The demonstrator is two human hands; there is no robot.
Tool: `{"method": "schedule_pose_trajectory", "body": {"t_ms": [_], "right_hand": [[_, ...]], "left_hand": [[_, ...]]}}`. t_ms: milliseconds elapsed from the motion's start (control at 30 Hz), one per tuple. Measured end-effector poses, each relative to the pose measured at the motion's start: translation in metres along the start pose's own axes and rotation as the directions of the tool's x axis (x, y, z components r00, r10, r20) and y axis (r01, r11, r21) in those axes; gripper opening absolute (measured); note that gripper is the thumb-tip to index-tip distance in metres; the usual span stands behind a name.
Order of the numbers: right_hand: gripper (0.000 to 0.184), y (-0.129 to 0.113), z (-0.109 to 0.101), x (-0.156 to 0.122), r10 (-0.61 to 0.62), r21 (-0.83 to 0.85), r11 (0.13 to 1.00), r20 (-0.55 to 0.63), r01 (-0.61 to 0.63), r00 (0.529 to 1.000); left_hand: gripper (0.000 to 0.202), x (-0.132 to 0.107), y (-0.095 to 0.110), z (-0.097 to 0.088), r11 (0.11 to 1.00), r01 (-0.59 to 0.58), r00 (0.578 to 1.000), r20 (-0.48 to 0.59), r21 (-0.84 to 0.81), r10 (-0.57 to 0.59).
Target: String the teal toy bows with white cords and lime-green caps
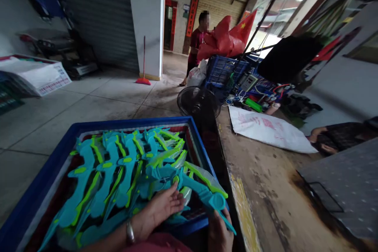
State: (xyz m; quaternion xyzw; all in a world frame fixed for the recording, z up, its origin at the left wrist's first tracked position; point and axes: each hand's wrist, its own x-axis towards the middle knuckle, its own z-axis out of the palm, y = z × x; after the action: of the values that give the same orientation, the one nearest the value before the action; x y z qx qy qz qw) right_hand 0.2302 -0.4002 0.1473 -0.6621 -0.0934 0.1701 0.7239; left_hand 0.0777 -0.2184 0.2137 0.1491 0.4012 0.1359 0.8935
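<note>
A long turquoise plastic piece [197, 188] with lime-green parts and a round end slants above the right side of a blue crate. My left hand [163, 206], palm turned up and a metal band at its wrist, has its thumb at the piece's green middle; its other fingers are loosely curled. Close to the round end, my right hand [220, 226] grips the same piece from below, its fingers partly hidden. Inside the blue crate [130, 121], several similar turquoise pieces [84, 173] lie side by side, with lime-green strips and clear film among them.
A worn wooden table [251, 165] runs along the right, bearing a white sack [265, 126]. Behind the crate stands a black fan [198, 102]. A person [199, 43] is near a blue basket [226, 71]; another person's arm [320, 136] shows at right. A red broom [143, 80] leans by the pillar.
</note>
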Motion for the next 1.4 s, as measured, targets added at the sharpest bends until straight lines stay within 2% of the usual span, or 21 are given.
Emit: {"method": "schedule_pose_trajectory", "body": {"t_ms": [167,300,400,467,533,633,700,767,800,833,867,900,933,967,1000,1033,1100,1167,1233,1333,1400], "right_hand": [[0.071,-0.02,0.036,0.014,0.159,0.205,0.97,-0.111,-0.134,0.981],[0.085,-0.013,0.064,0.035,0.326,0.325,0.894,-0.004,-0.307,0.945],[0.078,0.007,0.086,0.046,0.424,0.383,0.817,0.109,-0.431,0.899],[0.071,0.021,0.096,0.045,0.46,0.39,0.775,0.193,-0.498,0.867],[0.065,0.031,0.098,0.039,0.542,0.333,0.709,0.305,-0.621,0.783],[0.061,0.034,0.085,0.026,0.704,0.093,0.559,0.471,-0.824,0.532],[0.061,0.029,0.07,0.023,0.722,-0.104,0.534,0.572,-0.839,0.389],[0.063,0.022,0.058,0.028,0.678,-0.249,0.597,0.665,-0.762,0.313],[0.063,0.018,0.054,0.033,0.654,-0.297,0.651,0.687,-0.698,0.317],[0.063,0.015,0.053,0.041,0.619,-0.325,0.724,0.695,-0.608,0.366],[0.062,0.013,0.055,0.051,0.562,-0.339,0.809,0.687,-0.481,0.461],[0.061,0.013,0.06,0.062,0.467,-0.35,0.884,0.667,-0.309,0.58],[0.06,0.014,0.067,0.074,0.325,-0.364,0.927,0.647,-0.095,0.69],[0.061,0.018,0.078,0.087,0.163,-0.389,0.912,0.639,0.133,0.752],[0.064,0.023,0.09,0.098,0.018,-0.416,0.846,0.648,0.334,0.761],[0.068,0.029,0.104,0.108,-0.076,-0.438,0.76,0.674,0.48,0.735],[0.079,0.042,0.133,0.122,-0.124,-0.455,0.631,0.74,0.628,0.661],[0.087,0.053,0.156,0.125,-0.097,-0.447,0.59,0.788,0.673,0.608],[0.087,0.059,0.167,0.123,-0.082,-0.42,0.574,0.825,0.703,0.56],[0.076,0.063,0.169,0.118,-0.129,-0.378,0.505,0.856,0.776,0.501],[0.061,0.067,0.172,0.109,-0.227,-0.303,0.403,0.881,0.864,0.415]], "left_hand": [[0.058,0.047,0.007,0.056,0.949,-0.313,0.95,-0.024,-0.043,0.312],[0.043,0.107,0.006,0.084,0.899,-0.434,0.881,-0.18,0.064,0.438],[0.034,0.154,0.008,0.092,0.854,-0.467,0.786,-0.335,0.23,0.519],[0.026,0.178,0.011,0.09,0.813,-0.471,0.72,-0.383,0.341,0.578],[0.023,0.193,0.016,0.082,0.774,-0.461,0.675,-0.395,0.434,0.623],[0.025,0.202,0.024,0.063,0.732,-0.428,0.639,-0.396,0.529,0.66],[0.026,0.201,0.029,0.047,0.715,-0.41,0.627,-0.394,0.567,0.672],[0.025,0.197,0.033,0.032,0.702,-0.403,0.625,-0.384,0.587,0.68],[0.025,0.195,0.033,0.025,0.697,-0.404,0.627,-0.375,0.593,0.683],[0.025,0.193,0.033,0.02,0.693,-0.407,0.629,-0.368,0.596,0.685],[0.024,0.191,0.033,0.016,0.689,-0.409,0.63,-0.361,0.598,0.687],[0.024,0.19,0.032,0.014,0.686,-0.409,0.631,-0.357,0.601,0.689],[0.024,0.189,0.031,0.012,0.683,-0.408,0.629,-0.355,0.606,0.692],[0.024,0.188,0.03,0.011,0.677,-0.408,0.626,-0.351,0.613,0.696],[0.023,0.186,0.028,0.01,0.67,-0.408,0.624,-0.346,0.62,0.701],[0.023,0.182,0.026,0.01,0.663,-0.41,0.622,-0.339,0.627,0.706],[0.02,0.17,0.023,0.008,0.641,-0.431,0.619,-0.309,0.635,0.722],[0.017,0.151,0.019,0.002,0.605,-0.478,0.612,-0.252,0.637,0.749],[0.028,0.123,0.016,-0.012,0.555,-0.541,0.594,-0.18,0.632,0.784],[0.043,0.063,0.014,-0.054,0.496,-0.61,0.548,-0.123,0.617,0.827],[0.039,0.01,0.011,-0.1,0.473,-0.632,0.492,-0.154,0.614,0.857]]}}
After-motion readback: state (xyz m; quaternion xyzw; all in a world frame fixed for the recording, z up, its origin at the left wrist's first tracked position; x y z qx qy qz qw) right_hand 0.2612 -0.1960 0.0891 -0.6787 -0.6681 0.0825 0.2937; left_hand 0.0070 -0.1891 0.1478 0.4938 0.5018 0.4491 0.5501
